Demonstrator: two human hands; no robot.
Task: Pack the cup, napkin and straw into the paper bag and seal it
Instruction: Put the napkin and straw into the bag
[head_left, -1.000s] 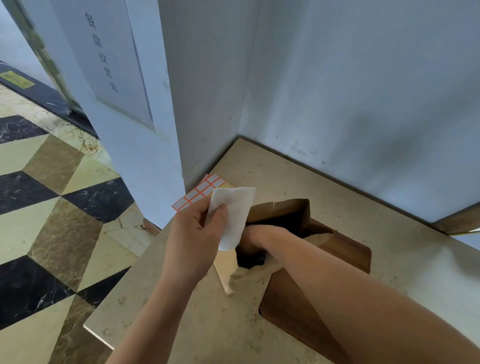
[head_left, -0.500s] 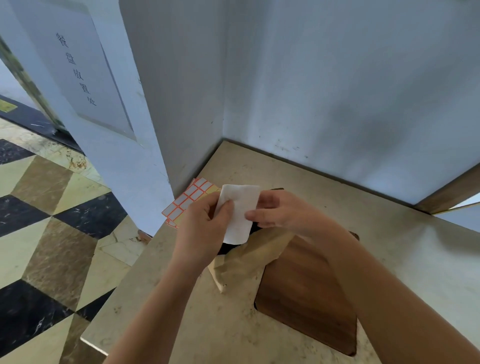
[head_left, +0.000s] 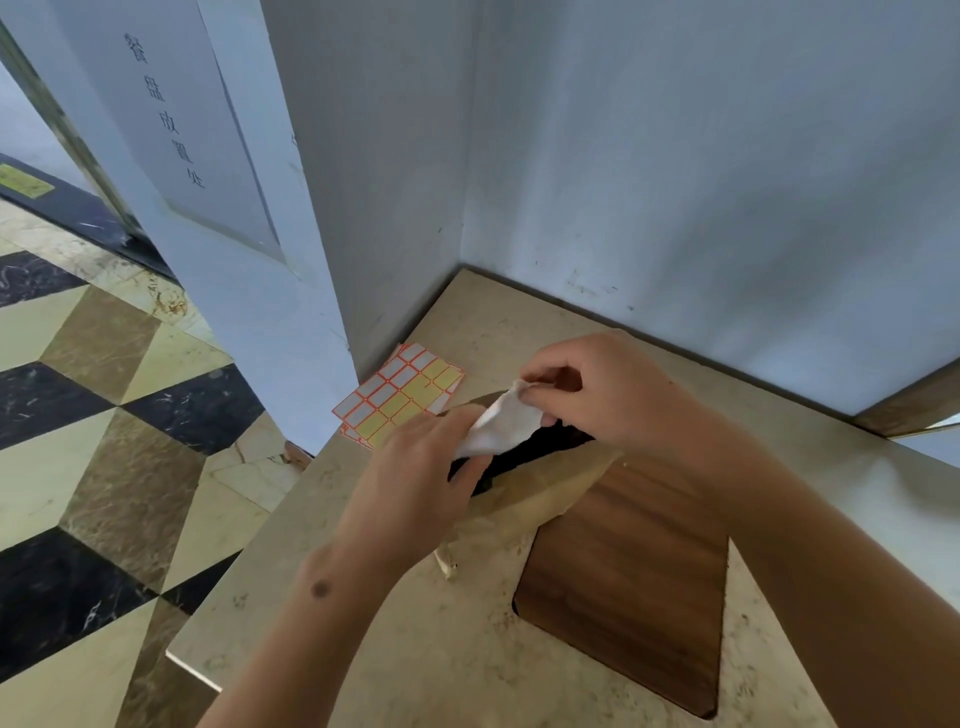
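Marble counter (head_left: 395, 649), both hands pinching napkin (head_left: 501, 423), bag (head_left: 540, 488) interior dark

My beige stone table (head_left: 467, 649) fits into the wall corner. On it lie a sticker sheet (head_left: 397, 397) at the far left, the paper bag (head_left: 540, 493) mid-table, and a wooden board (head_left: 628, 587) to the bag's right.

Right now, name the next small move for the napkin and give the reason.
Probably lower the napkin into the paper bag: both the right hand and the left hand pinch it just above the bag's dark open mouth, so it isn't inside yet.
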